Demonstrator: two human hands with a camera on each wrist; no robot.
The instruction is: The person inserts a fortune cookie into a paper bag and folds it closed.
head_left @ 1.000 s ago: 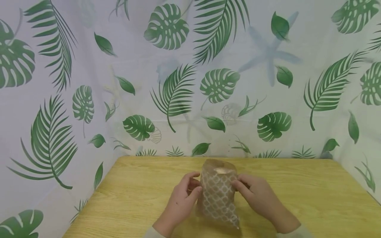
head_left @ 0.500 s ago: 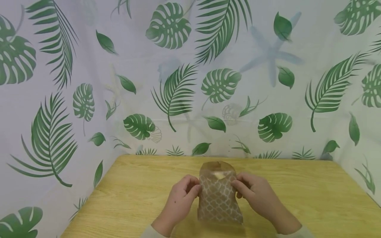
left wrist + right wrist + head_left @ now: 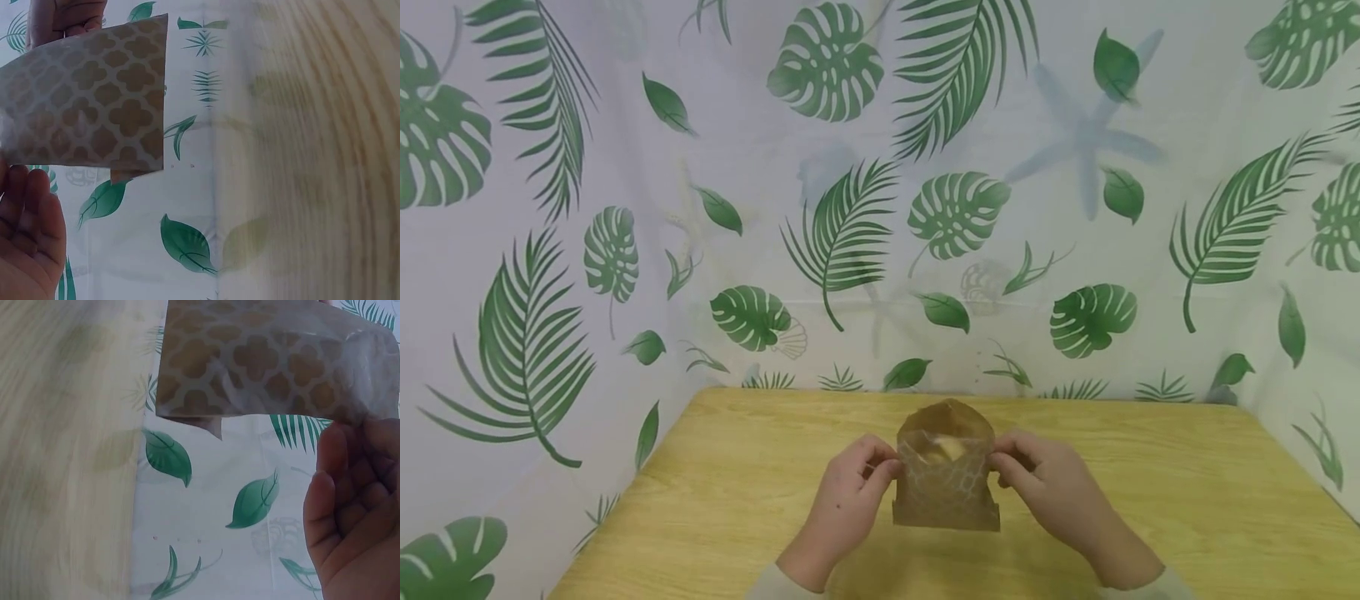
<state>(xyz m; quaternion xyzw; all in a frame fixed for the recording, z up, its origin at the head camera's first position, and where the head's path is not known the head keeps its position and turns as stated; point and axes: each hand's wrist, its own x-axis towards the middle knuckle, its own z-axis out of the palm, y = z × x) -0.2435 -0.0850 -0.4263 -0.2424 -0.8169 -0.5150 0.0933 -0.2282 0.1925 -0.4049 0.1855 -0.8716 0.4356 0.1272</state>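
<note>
A small brown paper bag [image 3: 946, 500] with a pale lattice pattern hangs above the table between both hands. Its mouth gapes at the top, and something pale yellow [image 3: 951, 450] shows there, too unclear to name. On the bag's left edge, the left hand [image 3: 850, 500] pinches near the mouth with thumb and fingers. The right hand [image 3: 1056, 496] pinches the opposite edge at about the same height. In the left wrist view the patterned face of the bag [image 3: 94, 94] looks filmy and slightly shiny. The right wrist view has the right hand's fingers [image 3: 331, 450] curled under the bag's edge.
A wooden table [image 3: 737, 475] spreads beneath the hands. Behind it and along both sides hangs a white cloth [image 3: 865, 367] printed with green leaves and pale starfish.
The bag's lower end, which hung slanted toward the person, has straightened and swung up and away. Its mouth has spread wider. Both hands keep nearly the same place.
</note>
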